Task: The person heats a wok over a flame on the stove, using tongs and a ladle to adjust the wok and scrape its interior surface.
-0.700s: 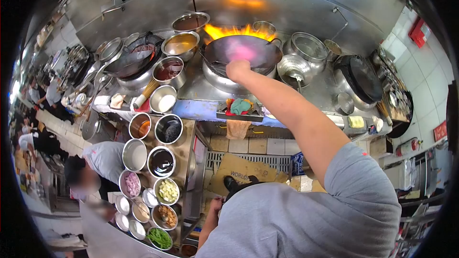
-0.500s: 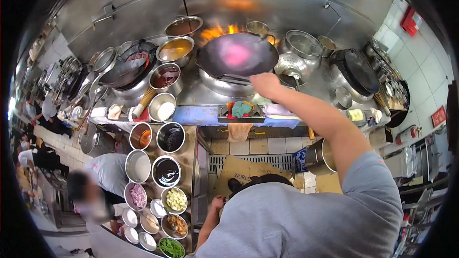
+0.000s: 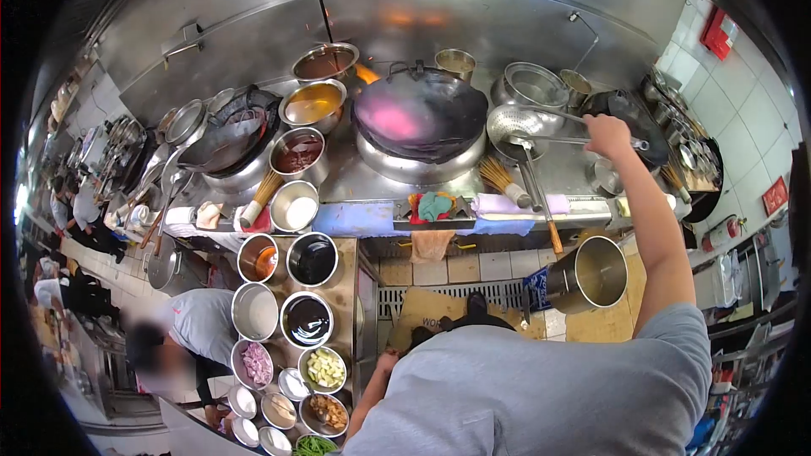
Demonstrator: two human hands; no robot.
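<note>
My right hand [image 3: 608, 136] is closed around the handle of a perforated strainer [image 3: 512, 123], out to the right of the burner. The strainer's bowl sits over a container, and a ladle [image 3: 542, 203] with a wooden-tipped handle leans across the same spot. A black wok [image 3: 421, 118] stands on the middle burner ring, a pink glow inside it. Beside its right edge lies a bamboo wok brush [image 3: 504, 183]. Low by my body, my left hand [image 3: 387, 361] has curled fingers near the side counter; whether it holds anything is hidden.
Metal pots of sauce [image 3: 297, 151] and yellow liquid [image 3: 313, 105] line the wok's left. Several bowls of ingredients, including chopped onion [image 3: 253, 363], fill the left counter [image 3: 345, 287]. A co-worker [image 3: 198, 325] bends beside it. A tall pot [image 3: 598, 273] stands low right.
My right hand has moved from the wok's near rim rightward to the strainer handle. The wok has shifted and its far handle now shows. The flames behind it have shrunk.
</note>
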